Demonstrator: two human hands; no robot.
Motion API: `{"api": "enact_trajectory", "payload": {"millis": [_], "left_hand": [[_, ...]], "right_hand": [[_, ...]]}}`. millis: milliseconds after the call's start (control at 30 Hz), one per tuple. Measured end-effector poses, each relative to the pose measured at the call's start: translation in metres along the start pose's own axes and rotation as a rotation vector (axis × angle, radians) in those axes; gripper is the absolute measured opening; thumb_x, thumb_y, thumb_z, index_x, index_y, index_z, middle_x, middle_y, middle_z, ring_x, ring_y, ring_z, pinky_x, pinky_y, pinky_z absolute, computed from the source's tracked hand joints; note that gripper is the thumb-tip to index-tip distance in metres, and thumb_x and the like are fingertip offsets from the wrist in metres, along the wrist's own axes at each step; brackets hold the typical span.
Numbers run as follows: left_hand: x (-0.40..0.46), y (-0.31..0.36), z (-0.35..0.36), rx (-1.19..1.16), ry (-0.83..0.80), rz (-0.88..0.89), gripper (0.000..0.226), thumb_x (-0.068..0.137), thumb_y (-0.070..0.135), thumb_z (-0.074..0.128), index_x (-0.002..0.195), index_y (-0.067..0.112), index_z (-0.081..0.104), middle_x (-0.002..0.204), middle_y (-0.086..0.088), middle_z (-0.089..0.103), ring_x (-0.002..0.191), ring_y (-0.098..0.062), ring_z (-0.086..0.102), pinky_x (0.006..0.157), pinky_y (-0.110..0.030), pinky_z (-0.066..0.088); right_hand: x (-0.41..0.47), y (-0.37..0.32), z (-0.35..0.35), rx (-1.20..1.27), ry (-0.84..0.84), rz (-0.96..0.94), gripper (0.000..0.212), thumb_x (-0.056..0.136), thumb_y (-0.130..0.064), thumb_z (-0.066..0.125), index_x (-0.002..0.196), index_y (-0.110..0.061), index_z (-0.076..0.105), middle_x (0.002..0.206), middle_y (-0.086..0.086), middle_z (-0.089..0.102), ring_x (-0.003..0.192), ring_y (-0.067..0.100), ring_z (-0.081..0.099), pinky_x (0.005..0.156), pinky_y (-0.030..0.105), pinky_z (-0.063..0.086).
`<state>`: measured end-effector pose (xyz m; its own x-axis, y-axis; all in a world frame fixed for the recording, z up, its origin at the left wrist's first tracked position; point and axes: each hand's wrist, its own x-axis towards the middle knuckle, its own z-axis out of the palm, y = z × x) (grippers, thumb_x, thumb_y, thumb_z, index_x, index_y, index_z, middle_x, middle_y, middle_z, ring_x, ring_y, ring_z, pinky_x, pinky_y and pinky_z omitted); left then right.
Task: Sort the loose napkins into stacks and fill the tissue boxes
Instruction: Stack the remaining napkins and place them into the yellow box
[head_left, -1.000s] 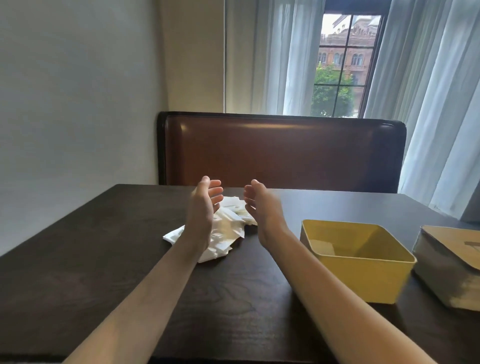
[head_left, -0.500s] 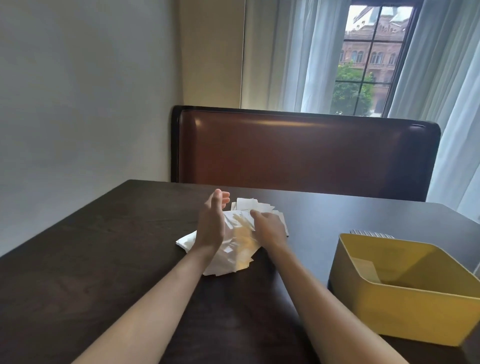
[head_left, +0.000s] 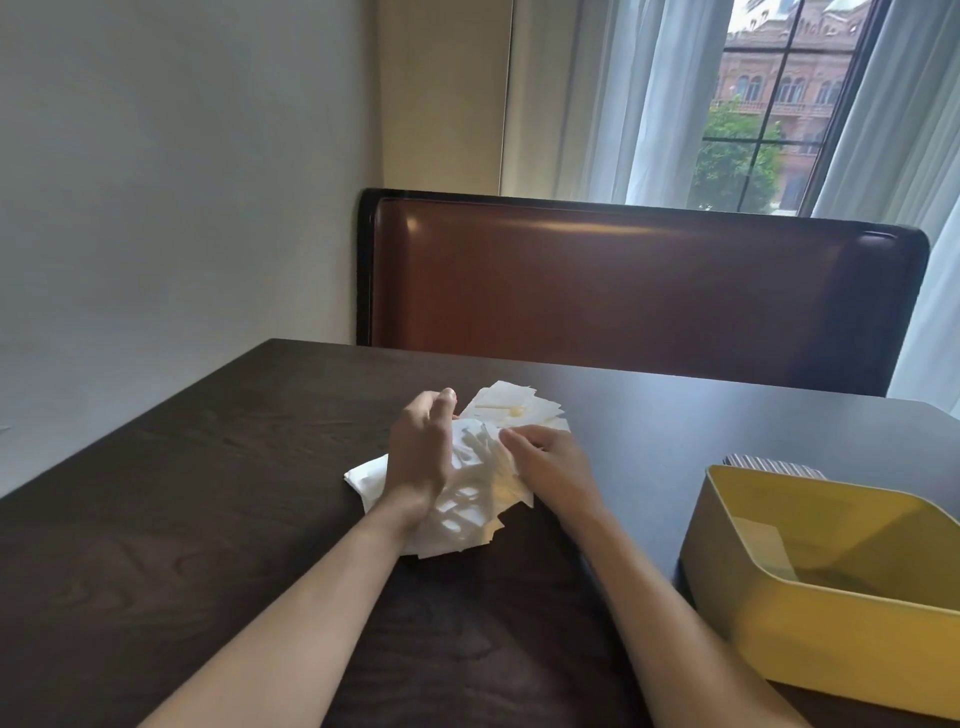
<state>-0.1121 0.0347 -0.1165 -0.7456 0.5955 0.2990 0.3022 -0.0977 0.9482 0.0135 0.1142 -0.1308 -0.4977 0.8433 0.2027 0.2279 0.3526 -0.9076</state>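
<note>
Both hands have come down onto the napkins (head_left: 470, 483) since a second ago, when they hovered apart above the pile with palms facing each other. Now the left hand (head_left: 421, 460) stands on edge against the pile's 9 o'clock side, fingers curved over the paper; whether it grips any sheets I cannot tell. At the pile's 3 o'clock side the right hand (head_left: 550, 467) lies with its fingers fairly straight, the tips touching the napkins. Between the two hands the pile is loose and untidy, sheets fanning out toward 12 o'clock, on the dark table (head_left: 182, 519). An open yellow box (head_left: 831, 613) sits on the table at 4 o'clock from the pile, well apart from it. Just beyond the box's far rim a striped thing (head_left: 769, 464) shows only its edge. Behind the table, at 12 o'clock, stands a brown bench back (head_left: 639, 291).
</note>
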Motion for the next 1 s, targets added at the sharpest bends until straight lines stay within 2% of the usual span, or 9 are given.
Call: {"api": "enact_trajectory", "payload": {"millis": [100, 233, 367, 533, 633, 700, 767, 900, 1000], "left_hand": [[0.000, -0.003, -0.005, 0.052, -0.047, -0.013, 0.031, 0.101, 0.032, 0.052, 0.095, 0.006, 0.069, 0.092, -0.003, 0.070, 0.081, -0.011, 0.060, 0.069, -0.017, 0.044], [0.002, -0.008, -0.007, 0.133, -0.117, -0.011, 0.021, 0.097, 0.028, 0.063, 0.089, 0.012, 0.073, 0.085, -0.002, 0.074, 0.083, -0.020, 0.069, 0.075, -0.036, 0.053], [0.001, -0.013, -0.008, 0.157, -0.118, 0.052, 0.012, 0.095, 0.018, 0.065, 0.089, 0.014, 0.075, 0.078, -0.001, 0.071, 0.070, -0.013, 0.063, 0.066, -0.031, 0.052], [-0.001, -0.014, -0.008, 0.148, -0.103, 0.097, 0.012, 0.096, 0.017, 0.064, 0.090, 0.015, 0.074, 0.070, 0.008, 0.065, 0.055, -0.002, 0.055, 0.053, -0.018, 0.042], [-0.001, -0.014, -0.009, 0.143, -0.105, 0.084, 0.014, 0.097, 0.021, 0.063, 0.089, 0.015, 0.074, 0.065, 0.011, 0.062, 0.050, -0.001, 0.051, 0.052, -0.021, 0.039], [-0.001, -0.011, -0.009, 0.136, -0.093, 0.092, 0.024, 0.099, 0.027, 0.059, 0.087, 0.012, 0.073, 0.062, 0.006, 0.062, 0.056, -0.007, 0.053, 0.054, -0.025, 0.040], [-0.004, -0.005, -0.010, 0.093, -0.091, 0.135, 0.043, 0.099, 0.040, 0.049, 0.089, 0.006, 0.072, 0.074, -0.007, 0.068, 0.070, -0.010, 0.059, 0.064, -0.030, 0.045], [-0.011, 0.011, -0.017, -0.049, -0.197, 0.258, 0.064, 0.088, 0.065, 0.037, 0.109, 0.017, 0.072, 0.104, 0.009, 0.072, 0.102, 0.001, 0.064, 0.084, -0.009, 0.044], [-0.014, 0.014, -0.017, -0.128, -0.355, 0.306, 0.057, 0.087, 0.067, 0.044, 0.101, 0.020, 0.073, 0.095, 0.007, 0.073, 0.092, -0.004, 0.067, 0.080, -0.014, 0.048]], "right_hand": [[-0.004, -0.003, 0.000, 0.080, 0.025, -0.012, 0.041, 0.097, -0.031, 0.056, 0.068, -0.004, 0.066, 0.066, 0.014, 0.059, 0.063, 0.014, 0.052, 0.066, 0.032, 0.042], [-0.004, -0.003, -0.002, 0.137, -0.052, -0.039, 0.029, 0.098, -0.032, 0.056, 0.090, -0.013, 0.077, 0.085, -0.004, 0.074, 0.082, 0.011, 0.066, 0.081, 0.034, 0.050], [-0.004, 0.002, 0.002, 0.025, -0.155, -0.105, 0.023, 0.089, -0.046, 0.065, 0.107, -0.035, 0.074, 0.094, 0.001, 0.076, 0.090, 0.030, 0.068, 0.086, 0.044, 0.055], [-0.006, 0.000, -0.001, 0.077, -0.054, -0.096, 0.006, 0.087, -0.022, 0.073, 0.087, -0.022, 0.079, 0.067, -0.013, 0.071, 0.061, 0.007, 0.059, 0.060, 0.020, 0.045], [-0.007, 0.003, -0.002, 0.093, 0.007, -0.090, 0.033, 0.087, -0.018, 0.072, 0.058, -0.006, 0.062, 0.054, -0.001, 0.052, 0.054, 0.015, 0.043, 0.055, 0.026, 0.034], [-0.009, -0.003, -0.004, 0.147, 0.035, -0.125, 0.043, 0.086, -0.018, 0.071, 0.059, 0.006, 0.047, 0.057, 0.007, 0.038, 0.056, 0.018, 0.034, 0.056, 0.028, 0.028], [-0.012, -0.014, -0.010, 0.299, 0.044, -0.159, 0.043, 0.086, -0.021, 0.069, 0.067, 0.013, 0.051, 0.063, 0.010, 0.042, 0.060, 0.020, 0.037, 0.056, 0.030, 0.032], [-0.018, -0.030, -0.021, 0.645, -0.052, -0.112, 0.029, 0.098, -0.016, 0.058, 0.094, 0.011, 0.067, 0.076, 0.013, 0.057, 0.064, 0.019, 0.053, 0.055, 0.026, 0.046], [-0.022, -0.032, -0.020, 0.716, -0.107, -0.034, 0.025, 0.099, -0.016, 0.055, 0.098, 0.004, 0.069, 0.077, 0.012, 0.061, 0.064, 0.020, 0.057, 0.053, 0.027, 0.049]]}}
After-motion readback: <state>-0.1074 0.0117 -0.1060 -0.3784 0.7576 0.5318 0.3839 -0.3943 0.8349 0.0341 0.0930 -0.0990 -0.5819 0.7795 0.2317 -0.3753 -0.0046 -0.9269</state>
